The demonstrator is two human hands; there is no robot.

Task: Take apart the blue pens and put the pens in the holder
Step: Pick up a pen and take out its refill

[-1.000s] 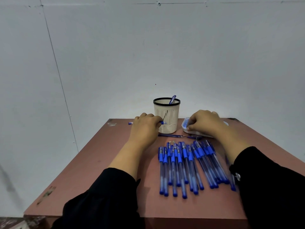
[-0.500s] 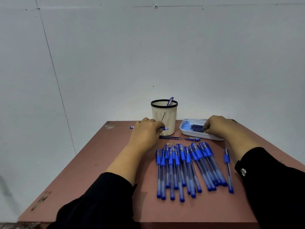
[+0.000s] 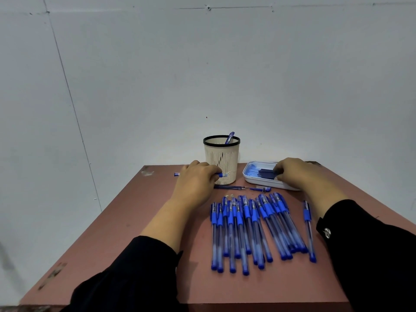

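My left hand (image 3: 195, 180) grips a blue pen barrel (image 3: 221, 175) lying crosswise, its ends sticking out on both sides, just left of the cream holder (image 3: 221, 167). One pen (image 3: 229, 138) stands inside the holder. My right hand (image 3: 297, 174) rests on the white tray (image 3: 258, 181), fingers curled over the dark blue caps (image 3: 265, 173) in it; I cannot tell whether it holds one. A refill (image 3: 229, 187) and a small blue tip piece (image 3: 261, 189) lie in front of the holder. Several capped blue pens (image 3: 252, 226) lie in a row on the table.
The brown table (image 3: 139, 233) stands against a white wall. One pen (image 3: 308, 230) lies apart at the right of the row, near my right sleeve. Tiny springs (image 3: 229, 195) lie just above the row. Bare table surface stretches along the left side.
My right hand has slid right, off the middle of the tray toward its right end, uncovering the caps. The left hand has kept its grip beside the holder.
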